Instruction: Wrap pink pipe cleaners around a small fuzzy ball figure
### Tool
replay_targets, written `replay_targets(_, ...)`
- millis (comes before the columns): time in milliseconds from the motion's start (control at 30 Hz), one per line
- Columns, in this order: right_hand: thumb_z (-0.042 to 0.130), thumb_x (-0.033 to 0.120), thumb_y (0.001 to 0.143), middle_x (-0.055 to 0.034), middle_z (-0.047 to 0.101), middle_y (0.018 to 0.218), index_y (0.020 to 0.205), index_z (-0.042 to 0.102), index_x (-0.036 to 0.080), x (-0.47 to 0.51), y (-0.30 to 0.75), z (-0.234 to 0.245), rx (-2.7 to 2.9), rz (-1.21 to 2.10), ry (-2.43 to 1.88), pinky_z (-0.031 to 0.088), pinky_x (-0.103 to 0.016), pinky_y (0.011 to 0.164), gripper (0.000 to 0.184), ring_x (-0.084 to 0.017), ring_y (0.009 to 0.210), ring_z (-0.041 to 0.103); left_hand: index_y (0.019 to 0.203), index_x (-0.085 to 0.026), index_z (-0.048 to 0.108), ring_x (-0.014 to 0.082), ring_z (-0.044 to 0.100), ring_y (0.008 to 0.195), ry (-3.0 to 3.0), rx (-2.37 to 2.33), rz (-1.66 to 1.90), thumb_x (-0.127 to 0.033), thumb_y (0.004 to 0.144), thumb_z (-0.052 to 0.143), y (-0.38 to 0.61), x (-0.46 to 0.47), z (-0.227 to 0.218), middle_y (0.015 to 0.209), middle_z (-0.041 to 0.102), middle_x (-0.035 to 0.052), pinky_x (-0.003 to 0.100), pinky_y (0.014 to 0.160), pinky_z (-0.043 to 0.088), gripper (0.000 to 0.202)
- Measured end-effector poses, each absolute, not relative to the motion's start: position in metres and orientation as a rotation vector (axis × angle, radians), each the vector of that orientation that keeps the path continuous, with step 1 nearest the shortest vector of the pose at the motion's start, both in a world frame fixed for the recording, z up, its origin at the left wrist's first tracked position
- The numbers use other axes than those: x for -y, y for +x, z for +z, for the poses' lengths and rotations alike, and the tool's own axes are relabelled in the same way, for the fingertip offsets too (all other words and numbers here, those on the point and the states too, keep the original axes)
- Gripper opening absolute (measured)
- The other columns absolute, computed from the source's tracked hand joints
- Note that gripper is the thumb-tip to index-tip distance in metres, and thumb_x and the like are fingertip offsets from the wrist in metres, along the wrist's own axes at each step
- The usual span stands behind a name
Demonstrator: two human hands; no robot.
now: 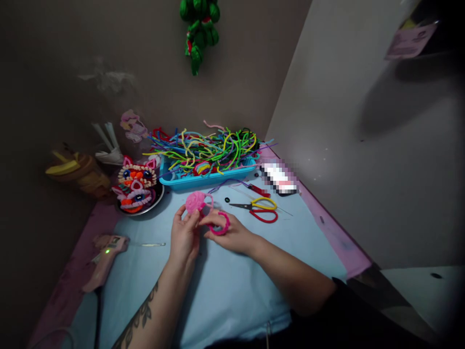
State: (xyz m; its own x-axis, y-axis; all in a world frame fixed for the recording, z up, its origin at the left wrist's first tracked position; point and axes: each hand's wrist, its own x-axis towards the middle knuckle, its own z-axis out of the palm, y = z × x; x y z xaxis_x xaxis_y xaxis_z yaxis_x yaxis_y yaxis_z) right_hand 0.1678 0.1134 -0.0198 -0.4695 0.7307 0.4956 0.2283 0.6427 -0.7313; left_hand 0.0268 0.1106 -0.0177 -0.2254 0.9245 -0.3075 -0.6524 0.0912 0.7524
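Your left hand (185, 237) is pinching a pink ball (195, 201) that is looking soft and fluffy, like chenille, while a fuzzy pink stem (222, 227) is curling over your right hand (232, 236). Under them a matt pale-blue table cover (225, 291) is lying smooth, like cloth. The scissors (258, 210) are showing dull metal blades and glossy plastic handles. The blue tray (203, 181) is gleaming like smooth plastic under velvety pipe cleaners (207, 145). The dish (154, 204) is shining like metal.

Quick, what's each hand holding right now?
Left hand: closed, fingers pinching the fluffy pink pompom.
Right hand: closed, holding the hot-pink pipe cleaner loop curled around its fingers.
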Motion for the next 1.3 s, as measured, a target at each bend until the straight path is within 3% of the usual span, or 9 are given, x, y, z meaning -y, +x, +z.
replay_targets(133,0.061,0.019,0.085,-0.0029,0.074,0.085,0.085,0.072,0.022,-0.112,0.167,-0.022,1.770,0.889,-0.807,0.053,-0.032,0.080,0.011,-0.017,0.082,0.068,0.107,-0.018,0.049,0.0114,0.067,0.064,0.404,-1.004,1.526,-0.018,0.047,0.092,0.032,-0.108,-0.018,0.075,0.071,0.0004,0.021,0.064,0.051,0.074)
replay_targets(233,0.068,0.034,0.082,-0.0044,0.075,0.081,0.084,0.073,0.022,-0.112,0.171,-0.019,1.458,1.128,-0.825,0.053,-0.030,0.069,0.014,-0.016,0.073,0.067,0.107,-0.018,0.049,0.0121,0.068,0.067,0.431,-1.036,1.544,-0.018,0.049,0.091,0.032,-0.109,-0.018,0.075,0.071,0.0001,0.023,0.069,0.052,0.072)
replay_targets(367,0.082,0.046,0.066,-0.0017,0.072,0.069,0.074,0.072,0.023,-0.117,0.180,-0.014,1.040,1.390,-0.690,0.041,-0.024,0.050,0.026,-0.010,0.050,0.051,0.108,-0.018,0.050,0.0114,0.068,0.066,0.386,-1.086,1.544,-0.014,0.055,0.088,0.026,-0.113,-0.024,0.075,0.070,-0.0002,0.022,0.068,0.052,0.066)
replay_targets(500,0.086,0.046,0.060,0.0015,0.069,0.067,0.071,0.069,0.026,-0.126,0.189,-0.011,0.742,1.436,-0.585,0.031,-0.022,0.045,0.028,-0.007,0.046,0.041,0.106,-0.018,0.053,0.0116,0.069,0.068,0.326,-1.061,1.510,-0.009,0.060,0.084,0.021,-0.117,-0.028,0.082,0.072,0.0031,0.022,0.067,0.054,0.056)
replay_targets(700,0.083,0.028,0.062,-0.0006,0.064,0.091,0.108,0.069,0.029,-0.128,0.182,-0.016,1.123,1.292,-0.892,0.046,-0.026,0.064,0.048,-0.013,0.072,0.054,0.104,-0.016,0.056,0.0121,0.069,0.073,0.333,-0.960,1.475,-0.010,0.062,0.084,0.025,-0.115,-0.025,0.088,0.073,0.0058,0.021,0.070,0.055,0.051)
replay_targets(867,0.077,0.024,0.069,-0.0044,0.059,0.102,0.102,0.072,0.025,-0.121,0.170,-0.021,1.452,0.958,-1.073,0.048,-0.035,0.089,0.034,-0.020,0.096,0.058,0.107,-0.016,0.056,0.0114,0.068,0.070,0.371,-0.915,1.416,-0.015,0.060,0.086,0.028,-0.111,-0.025,0.085,0.073,0.0051,0.022,0.071,0.055,0.056)
replay_targets(967,0.072,0.025,0.074,-0.0041,0.058,0.096,0.096,0.074,0.025,-0.121,0.169,-0.022,1.454,0.866,-1.113,0.049,-0.035,0.085,0.023,-0.019,0.090,0.059,0.109,-0.016,0.054,0.0118,0.068,0.069,0.395,-0.910,1.383,-0.018,0.058,0.088,0.031,-0.108,-0.024,0.082,0.073,0.0040,0.024,0.071,0.055,0.061)
replay_targets(1100,0.076,0.027,0.070,-0.0034,0.057,0.091,0.086,0.074,0.025,-0.123,0.170,-0.024,1.403,0.765,-1.143,0.047,-0.038,0.089,0.017,-0.021,0.090,0.057,0.112,-0.017,0.052,0.0114,0.068,0.068,0.447,-0.912,1.363,-0.019,0.057,0.089,0.034,-0.105,-0.021,0.079,0.073,0.0019,0.024,0.071,0.053,0.067)
replay_targets(1300,0.078,0.032,0.066,-0.0047,0.053,0.099,0.075,0.074,0.023,-0.125,0.170,-0.026,1.263,0.948,-1.143,0.042,-0.040,0.098,0.013,-0.023,0.101,0.056,0.114,-0.017,0.048,0.0110,0.068,0.065,0.532,-0.928,1.336,-0.024,0.056,0.089,0.036,-0.103,-0.016,0.078,0.073,0.0023,0.023,0.070,0.051,0.071)
